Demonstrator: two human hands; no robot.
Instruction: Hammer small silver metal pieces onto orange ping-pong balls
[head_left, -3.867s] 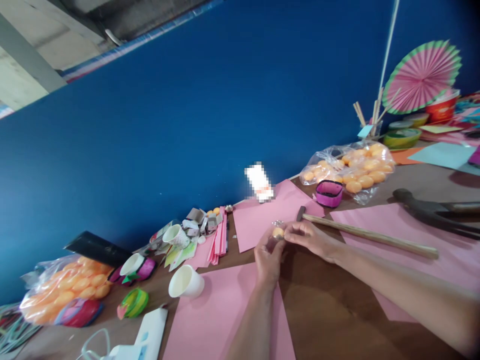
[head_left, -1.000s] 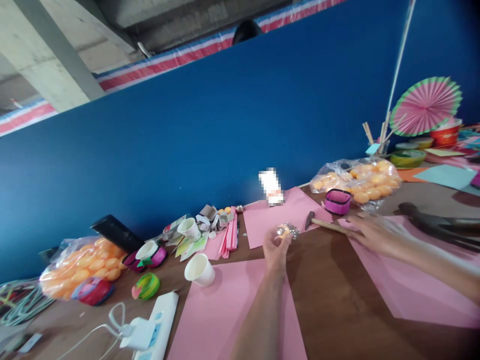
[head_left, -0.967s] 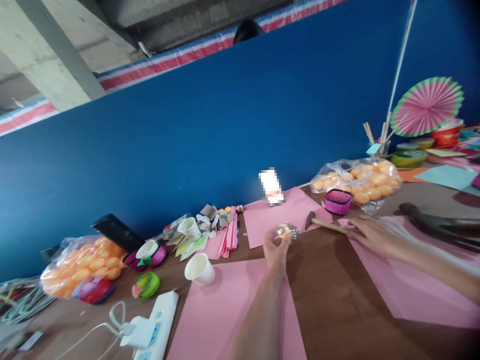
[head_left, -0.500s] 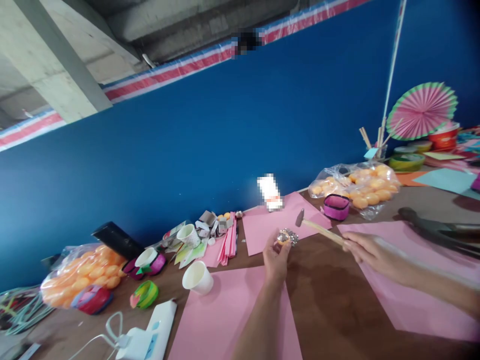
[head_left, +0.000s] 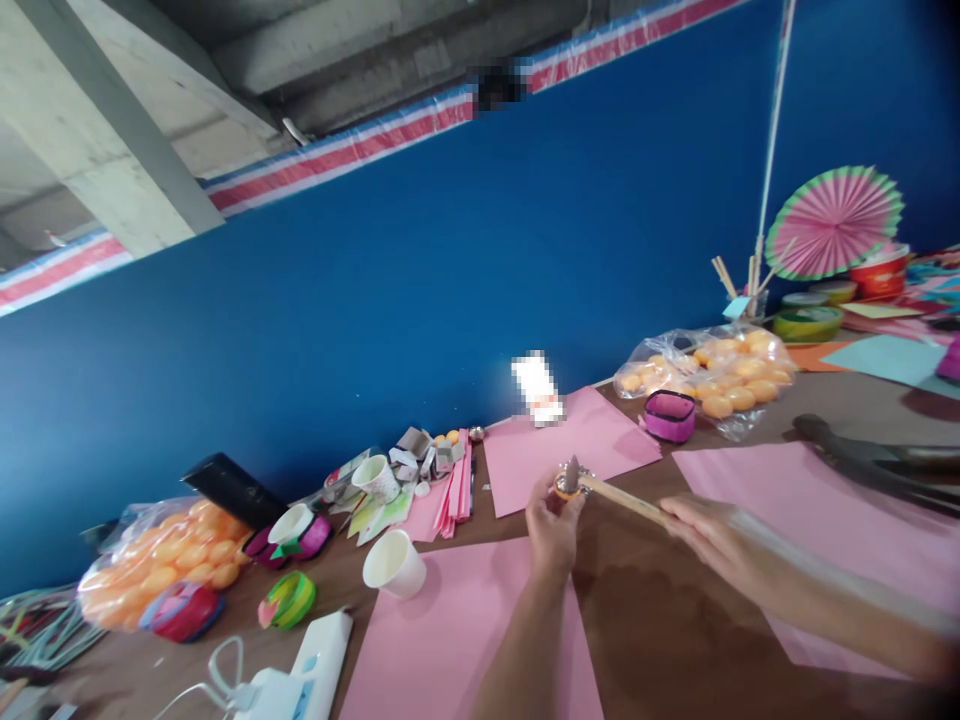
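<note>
My left hand [head_left: 552, 525] is closed on a small round object [head_left: 568, 491] with an orange edge and a shiny silver, bumpy top, just above the brown table. A small hammer [head_left: 624, 498] with a pale wooden handle is gripped by my right hand [head_left: 701, 530]. Its dark head overlaps the silver top, though I cannot tell if they touch. Under my left forearm lies a pink paper sheet [head_left: 450, 640], with a white paper cup [head_left: 394, 565] at its upper left corner.
Left stand a bag of orange balls [head_left: 169, 555], a green woven ring [head_left: 287, 600] and a white power strip [head_left: 322, 650]. Right are another bag of orange balls [head_left: 739, 375], a purple woven basket [head_left: 670, 416] and a dark-handled tool [head_left: 847, 455]. A blue partition [head_left: 375, 300] closes the back.
My right hand has moved left, carrying the hammer head from right of the silver-topped object to over it. My left hand has stayed nearly in place.
</note>
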